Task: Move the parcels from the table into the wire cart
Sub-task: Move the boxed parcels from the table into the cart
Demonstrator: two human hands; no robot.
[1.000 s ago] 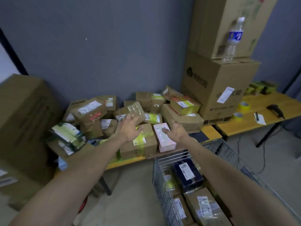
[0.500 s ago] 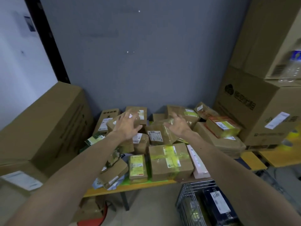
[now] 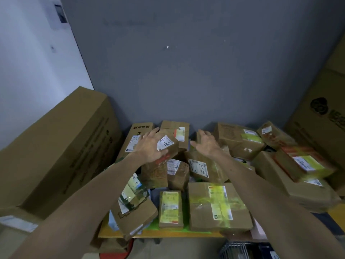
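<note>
At back of table [image 3: 149, 234] pile: L hand [image 3: 151, 146] spread over handwritten-label parcel [image 3: 168, 146], thumb on its face. R hand [image 3: 205, 144] spread just beside, contact unclear. Pick step, imo. Next: clamp parcel both sides, lift clear, swing to wire cart [image 3: 235, 249] bottom-right.

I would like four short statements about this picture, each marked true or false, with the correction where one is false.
1. Both the left hand and the right hand are above the parcels on the table. True.
2. The right hand holds a bottle. False: it is open and empty.
3. A large carton stands left of the table. True.
4. The wire cart is at upper left. False: it shows at bottom right.
</note>
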